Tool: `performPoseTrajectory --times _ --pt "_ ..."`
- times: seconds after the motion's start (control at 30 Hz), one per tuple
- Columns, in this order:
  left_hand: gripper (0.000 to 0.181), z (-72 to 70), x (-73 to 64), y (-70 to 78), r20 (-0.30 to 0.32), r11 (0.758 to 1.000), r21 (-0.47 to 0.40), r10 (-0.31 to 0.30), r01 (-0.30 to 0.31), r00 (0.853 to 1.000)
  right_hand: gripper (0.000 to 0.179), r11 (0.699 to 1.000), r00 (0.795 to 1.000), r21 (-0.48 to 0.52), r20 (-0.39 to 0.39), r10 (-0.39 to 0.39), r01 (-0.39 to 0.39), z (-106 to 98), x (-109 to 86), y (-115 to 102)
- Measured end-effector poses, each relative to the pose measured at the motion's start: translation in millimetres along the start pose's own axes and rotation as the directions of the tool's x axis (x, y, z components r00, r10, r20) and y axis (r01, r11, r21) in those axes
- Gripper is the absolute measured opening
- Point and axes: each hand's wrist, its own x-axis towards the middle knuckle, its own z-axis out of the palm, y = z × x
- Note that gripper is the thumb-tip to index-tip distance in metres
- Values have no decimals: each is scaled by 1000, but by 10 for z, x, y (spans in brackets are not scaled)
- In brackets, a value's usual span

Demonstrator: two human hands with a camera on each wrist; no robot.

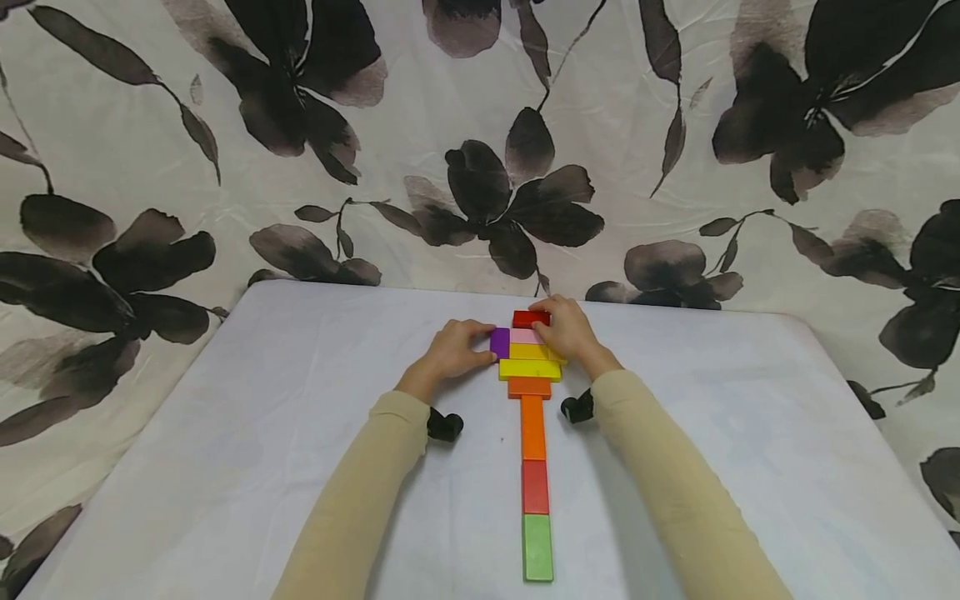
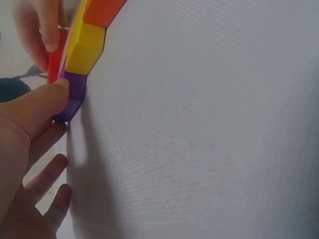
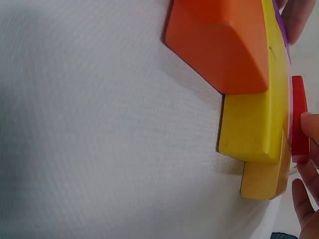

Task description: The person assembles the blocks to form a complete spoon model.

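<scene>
My left hand [image 1: 453,350] pinches a purple block [image 1: 499,343] between thumb and finger, at the left end of a pink block [image 1: 527,337] and an amber block [image 1: 527,352]. At the far end of the row, my right hand [image 1: 567,331] grips a dark red block [image 1: 528,318], thumb on the near side. Nearer me, a yellow block [image 1: 528,369] lies crosswise against the amber one, followed by a shorter orange block [image 1: 529,387]. In the left wrist view, the left thumb lies on the purple block [image 2: 75,87], its other fingers spread.
A line of blocks runs toward me: a long orange block [image 1: 532,427], a coral red block [image 1: 536,487] and a green block [image 1: 537,547]. All lie on a white-covered table [image 1: 262,467]. Behind its far edge hangs a floral cloth [image 1: 630,100].
</scene>
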Motion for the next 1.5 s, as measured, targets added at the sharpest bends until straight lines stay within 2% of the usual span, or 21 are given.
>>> performPoseTrajectory --times 0.67,1.0,1.2,1.5 --pt "54 11 6 16 1 1000 17 -13 13 1000 34 1000 998 10 67 11 -11 19 17 -6" --pt "54 3 4 19 -5 1000 21 -5 5 1000 33 999 997 36 82 -13 10 9 2 -2" --pt "53 17 12 27 -15 999 31 12 -11 1000 34 999 997 49 80 -19 15 -19 -18 -2" --pt "53 34 5 9 -14 1000 -3 -20 20 1000 33 997 999 77 37 -17 14 -122 -107 50"
